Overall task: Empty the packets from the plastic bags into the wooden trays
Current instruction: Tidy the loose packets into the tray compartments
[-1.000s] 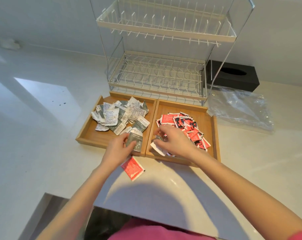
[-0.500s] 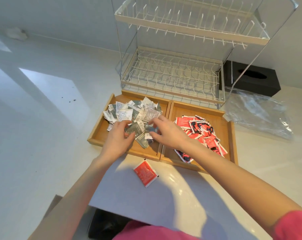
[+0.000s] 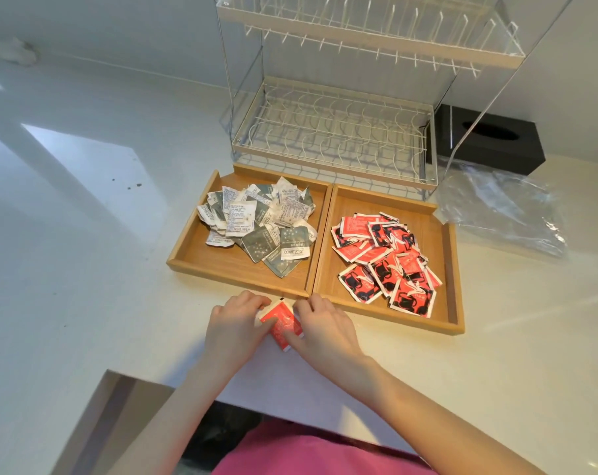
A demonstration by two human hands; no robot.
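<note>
Two wooden trays sit side by side on the white counter. The left tray (image 3: 195, 258) holds a pile of grey and white packets (image 3: 261, 222). The right tray (image 3: 450, 269) holds several red packets (image 3: 385, 258). One loose red packet (image 3: 284, 325) lies on the counter just in front of the trays. My left hand (image 3: 234, 325) and my right hand (image 3: 325, 329) press on it from either side, fingertips on its edges. A crumpled clear plastic bag (image 3: 503, 207) lies flat to the right of the trays.
A two-tier wire dish rack (image 3: 335, 132) stands directly behind the trays. A black tissue box (image 3: 489, 142) sits at the back right. The counter's front edge (image 3: 136, 375) drops off at lower left, near my pink top.
Both hands have left the grey packets in the left tray and come back toward me. They now close on the loose red packet on the counter.
</note>
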